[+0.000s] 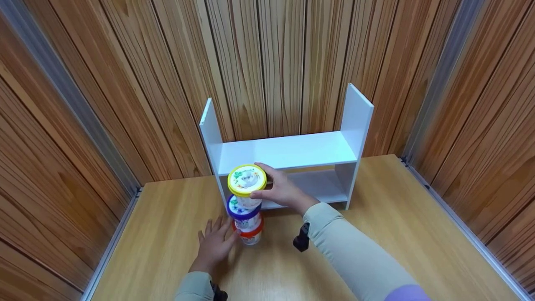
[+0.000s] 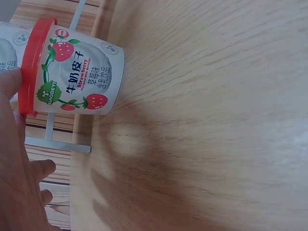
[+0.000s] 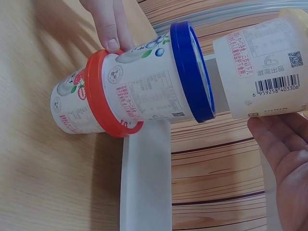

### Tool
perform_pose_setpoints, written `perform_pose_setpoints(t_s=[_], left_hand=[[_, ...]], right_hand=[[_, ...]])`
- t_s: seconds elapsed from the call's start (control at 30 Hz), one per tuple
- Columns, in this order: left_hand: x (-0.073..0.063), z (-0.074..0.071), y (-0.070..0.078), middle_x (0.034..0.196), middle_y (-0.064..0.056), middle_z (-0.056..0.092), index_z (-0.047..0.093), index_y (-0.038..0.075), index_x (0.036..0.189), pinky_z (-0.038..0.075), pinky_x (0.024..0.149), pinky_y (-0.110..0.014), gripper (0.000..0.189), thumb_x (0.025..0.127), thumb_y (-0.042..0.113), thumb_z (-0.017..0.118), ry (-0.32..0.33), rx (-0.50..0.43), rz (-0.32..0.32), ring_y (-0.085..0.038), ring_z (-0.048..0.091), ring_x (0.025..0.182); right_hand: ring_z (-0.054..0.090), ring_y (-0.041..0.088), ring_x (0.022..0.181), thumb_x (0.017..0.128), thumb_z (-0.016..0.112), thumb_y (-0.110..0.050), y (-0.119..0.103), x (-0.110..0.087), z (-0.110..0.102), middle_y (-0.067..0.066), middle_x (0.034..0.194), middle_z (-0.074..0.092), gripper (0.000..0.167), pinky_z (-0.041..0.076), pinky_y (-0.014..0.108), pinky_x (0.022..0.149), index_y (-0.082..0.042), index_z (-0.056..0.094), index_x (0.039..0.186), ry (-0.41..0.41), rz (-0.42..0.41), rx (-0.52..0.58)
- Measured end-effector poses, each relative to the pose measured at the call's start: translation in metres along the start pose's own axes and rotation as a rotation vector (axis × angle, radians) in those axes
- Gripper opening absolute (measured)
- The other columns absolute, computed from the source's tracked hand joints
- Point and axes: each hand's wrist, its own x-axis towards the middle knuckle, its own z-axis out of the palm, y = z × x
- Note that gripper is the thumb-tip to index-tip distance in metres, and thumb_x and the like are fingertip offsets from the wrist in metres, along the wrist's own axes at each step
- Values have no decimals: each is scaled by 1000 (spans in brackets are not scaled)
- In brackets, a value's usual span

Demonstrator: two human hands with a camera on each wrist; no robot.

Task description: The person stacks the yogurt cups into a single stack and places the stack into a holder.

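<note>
Three paper cups with lids are in the head view. The red-lidded strawberry cup (image 2: 82,72) stands upright on the table, and a blue-lidded cup (image 3: 151,86) is stacked on it. My right hand (image 1: 284,189) grips a yellow-lidded cup (image 1: 246,180) between thumb and fingers. In the right wrist view a gap shows between that cup's base and the blue lid. Fairly straight and spread, the fingers of my left hand (image 1: 215,244) are at the left side of the stack, fingertips right at the red lid (image 3: 98,91).
A white two-tier shelf (image 1: 288,151) with tall side panels stands directly behind the cups, near the back of the wooden table (image 1: 163,234). Wood-patterned walls (image 1: 284,62) enclose the table at the back and sides, with metal rails along the corners.
</note>
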Motion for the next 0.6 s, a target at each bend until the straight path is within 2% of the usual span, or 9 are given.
perform_pose_setpoints(t_s=[0.6], left_hand=[[0, 0, 1, 168, -7, 20, 26, 36, 159, -7, 116, -71, 86, 88, 84, 35, -6, 43, -13, -45, 0, 153]], right_hand=[[50, 21, 135, 79, 83, -53, -2, 2, 9, -2, 147, 52, 101, 45, 45, 109, -30, 28, 160, -14, 9, -12]])
